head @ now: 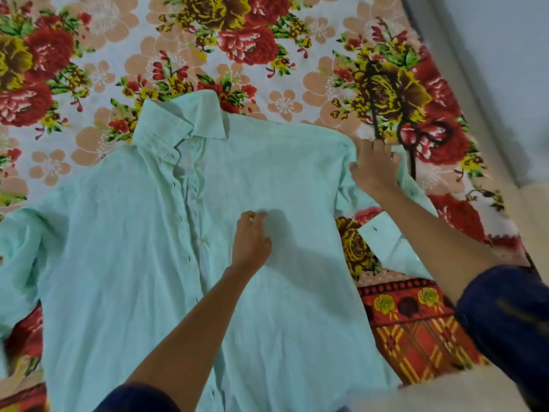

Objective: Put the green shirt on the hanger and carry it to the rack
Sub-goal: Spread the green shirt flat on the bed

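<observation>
Spread over the whole bed is one floral bedsheet (267,49), white with big red, yellow and peach flowers, and at its near right edge it has a red border with yellow checks. To the far right one pale wall (505,55) runs along the bed. On the sheet lies one green shirt (124,248), light mint in colour, front side up and flat, with its collar (181,120) pointing away from the person and its hem toward the camera. The button placket goes down the middle, and several small dark buttonholes are visible along it. Two sleeves are in view: one goes off to the left edge, the other is folded on the right side so that its cuff (383,236) lies on the sheet just beside the shirt body. Two bare forearms reach in, both coming out of dark blue sleeves. The left hand (252,236) is over the chest of the shirt, to the right of the placket, fingers bent downward onto the cloth; whether it pinches the fabric or only touches it, I cannot tell. The right hand (375,168) is at the right shoulder of the shirt, where the sleeve begins, fingers spread and laid on the cloth, not closed around anything.
</observation>
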